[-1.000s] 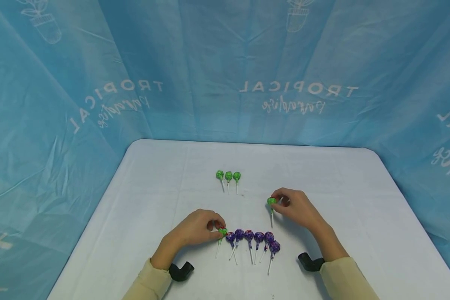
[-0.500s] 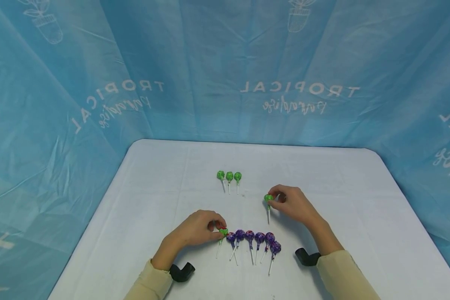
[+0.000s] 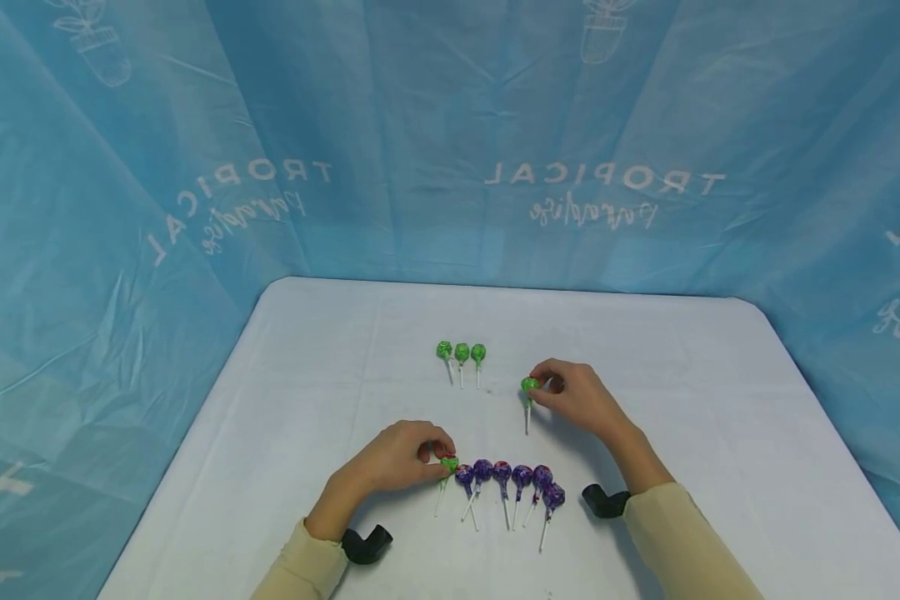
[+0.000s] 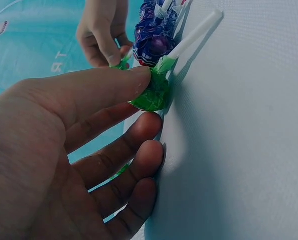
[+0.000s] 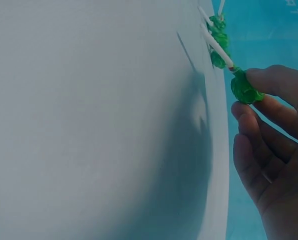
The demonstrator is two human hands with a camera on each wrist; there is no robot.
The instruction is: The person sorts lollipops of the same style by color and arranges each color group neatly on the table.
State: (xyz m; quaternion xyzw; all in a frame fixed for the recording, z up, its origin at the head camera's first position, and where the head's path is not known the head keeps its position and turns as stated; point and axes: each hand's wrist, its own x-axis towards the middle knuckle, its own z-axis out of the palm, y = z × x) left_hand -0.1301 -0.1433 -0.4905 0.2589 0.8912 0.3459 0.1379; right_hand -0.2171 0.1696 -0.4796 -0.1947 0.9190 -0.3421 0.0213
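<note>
Green lollipop sits in the pinch of the right hand, at about 10 o'clock from that wrist, its white stick pointing to 6 o'clock. The right thumb presses one side of the wrapped head and the forefinger backs the other; the remaining fingers are loosely bent, and a shadow lying apart from the stick shows the sweet raised above the white table. A second green lollipop is grasped by the left hand, between 7 and 8 o'clock from the first. The left thumb lies across its head by the neck; the other fingers curve with small gaps between them, tips close to the tabletop, and I cannot tell whether they touch it. At 3 o'clock from this sweet, six purple lollipops run in a row, the nearest head just beside the held green one. Their first two sticks cross, and the last head sits at 5 o'clock from its neighbour. Three more green lollipops lie side by side at 12 o'clock from the left-hand sweet, 10 o'clock from the right-hand one. At 12 o'clock, beyond the table's far edge, hangs a blue curtain with mirrored lettering
</note>
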